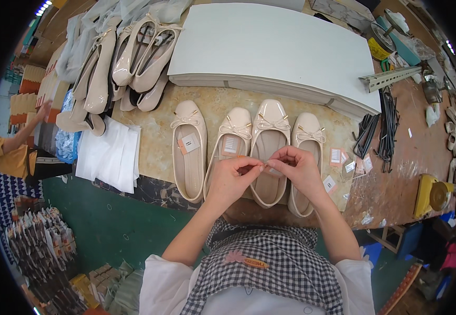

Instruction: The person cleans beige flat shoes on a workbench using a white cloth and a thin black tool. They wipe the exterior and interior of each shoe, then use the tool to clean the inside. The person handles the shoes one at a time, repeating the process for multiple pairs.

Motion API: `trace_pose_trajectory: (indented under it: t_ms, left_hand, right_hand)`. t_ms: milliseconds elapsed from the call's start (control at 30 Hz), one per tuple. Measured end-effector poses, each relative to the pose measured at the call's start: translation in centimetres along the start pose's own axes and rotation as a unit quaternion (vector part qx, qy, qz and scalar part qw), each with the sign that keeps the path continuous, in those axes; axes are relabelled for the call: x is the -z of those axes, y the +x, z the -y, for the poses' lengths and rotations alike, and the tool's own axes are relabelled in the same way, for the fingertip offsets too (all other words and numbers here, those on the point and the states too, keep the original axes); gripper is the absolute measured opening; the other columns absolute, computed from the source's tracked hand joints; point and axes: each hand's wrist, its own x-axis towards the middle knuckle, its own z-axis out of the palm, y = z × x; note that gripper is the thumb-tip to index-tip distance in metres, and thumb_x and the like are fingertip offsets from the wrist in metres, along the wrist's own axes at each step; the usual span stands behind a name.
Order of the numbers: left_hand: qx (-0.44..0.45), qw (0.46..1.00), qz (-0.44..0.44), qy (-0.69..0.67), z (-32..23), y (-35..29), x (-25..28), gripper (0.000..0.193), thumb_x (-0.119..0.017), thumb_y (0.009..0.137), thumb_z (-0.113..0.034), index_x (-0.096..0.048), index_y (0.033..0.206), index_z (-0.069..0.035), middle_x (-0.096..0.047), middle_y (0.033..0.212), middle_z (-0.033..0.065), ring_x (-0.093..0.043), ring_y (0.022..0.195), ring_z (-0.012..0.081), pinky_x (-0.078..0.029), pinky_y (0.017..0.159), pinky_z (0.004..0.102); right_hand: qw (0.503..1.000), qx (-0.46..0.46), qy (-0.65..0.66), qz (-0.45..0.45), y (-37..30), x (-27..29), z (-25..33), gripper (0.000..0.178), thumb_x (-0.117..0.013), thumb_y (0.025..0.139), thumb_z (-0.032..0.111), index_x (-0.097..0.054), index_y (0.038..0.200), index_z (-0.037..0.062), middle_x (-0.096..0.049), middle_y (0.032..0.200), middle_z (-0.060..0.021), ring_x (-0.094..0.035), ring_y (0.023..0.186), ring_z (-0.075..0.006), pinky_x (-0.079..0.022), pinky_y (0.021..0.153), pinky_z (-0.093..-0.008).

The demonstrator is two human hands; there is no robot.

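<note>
Over the third of several beige patent ballet flats (pixel 270 113), both my hands meet fingertip to fingertip. My left hand (pixel 234 176) is closed in a pinch, and my right hand (pixel 297 167) pinches from the other side. Between them is a small pale tag (pixel 274 170), mostly hidden by the fingers. The leftmost flat (pixel 188 152) has an orange-and-white tag (pixel 189 143) lying inside it. Another tag (pixel 231 145) lies in the second flat (pixel 237 125), which my left hand partly covers. The rightmost flat (pixel 309 136) is beside my right wrist.
More flats (pixel 146 58) are piled at the back left near white tissue sheets (pixel 107 157). A thick stack of white board (pixel 270 47) fills the back. Loose tags (pixel 335 156) and black rods (pixel 385 131) lie right. A yellow tape dispenser (pixel 425 197) stands farther right; another person (pixel 15 149) is at left.
</note>
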Motion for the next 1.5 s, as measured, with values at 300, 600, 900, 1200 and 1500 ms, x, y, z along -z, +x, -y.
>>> trace_pose_trajectory:
  t_ms: [300, 600, 900, 1200, 1500]
  left_hand:
    - [0.03, 0.999, 0.005, 0.04, -0.9, 0.0, 0.4, 0.016, -0.068, 0.084, -0.014, -0.072, 0.095, -0.003, -0.07, 0.075, 0.0071, -0.062, 0.064, 0.0092, -0.047, 0.058, 0.0237]
    - [-0.067, 0.968, 0.102, 0.22, -3.5, 1.4, 1.5, 0.015, -0.069, 0.083, -0.014, -0.073, 0.092, -0.004, -0.071, 0.078, 0.0093, -0.068, 0.068, 0.0215, -0.053, 0.066, 0.0291]
    - [-0.297, 0.738, -0.189, 0.575, -5.2, 25.5, 0.0, 0.054, -0.051, 0.091, -0.043, -0.041, 0.142, -0.027, -0.051, 0.125, 0.0255, -0.031, 0.135, 0.0381, -0.02, 0.106, 0.0661]
    - [-0.31, 0.793, -0.107, 0.513, -7.0, 23.3, -2.4, 0.045, -0.065, 0.084, -0.024, -0.056, 0.128, -0.019, -0.055, 0.112, 0.0195, -0.048, 0.112, 0.0359, -0.037, 0.096, 0.0577]
    - [-0.415, 0.826, -0.003, 0.381, -8.5, 14.2, -5.1, 0.018, -0.064, 0.079, -0.019, -0.061, 0.089, -0.005, -0.059, 0.087, 0.0111, -0.058, 0.08, 0.0301, -0.047, 0.067, 0.0453]
  right_hand:
    - [1.0, 0.008, -0.012, 0.005, 0.0, -0.2, 0.5, 0.011, -0.071, 0.082, 0.008, -0.067, 0.086, -0.0014, -0.067, 0.079, -0.0029, -0.06, 0.074, -0.007, -0.049, 0.068, -0.022]
    - [0.997, 0.025, -0.072, 0.007, -1.8, -0.1, 1.1, 0.014, -0.07, 0.082, 0.011, -0.069, 0.092, 0.0006, -0.07, 0.08, -0.0072, -0.065, 0.07, -0.0135, -0.051, 0.066, -0.0268]
    - [0.952, 0.058, -0.3, -0.007, -6.7, 1.7, 4.3, 0.017, -0.071, 0.081, 0.013, -0.071, 0.094, 0.0031, -0.069, 0.082, -0.0123, -0.068, 0.073, -0.0234, -0.051, 0.065, -0.0301]
    - [0.965, 0.13, 0.101, -0.205, -7.0, 4.6, 2.7, 0.067, -0.058, 0.089, 0.008, -0.026, 0.148, 0.0082, -0.043, 0.139, -0.015, -0.052, 0.116, -0.0221, -0.046, 0.093, -0.0362]
    - [0.943, 0.123, 0.235, -0.199, -8.3, 4.2, 2.7, 0.075, -0.06, 0.091, 0.021, -0.016, 0.151, 0.0099, -0.027, 0.15, -0.0168, -0.041, 0.13, -0.0301, -0.045, 0.099, -0.0436]
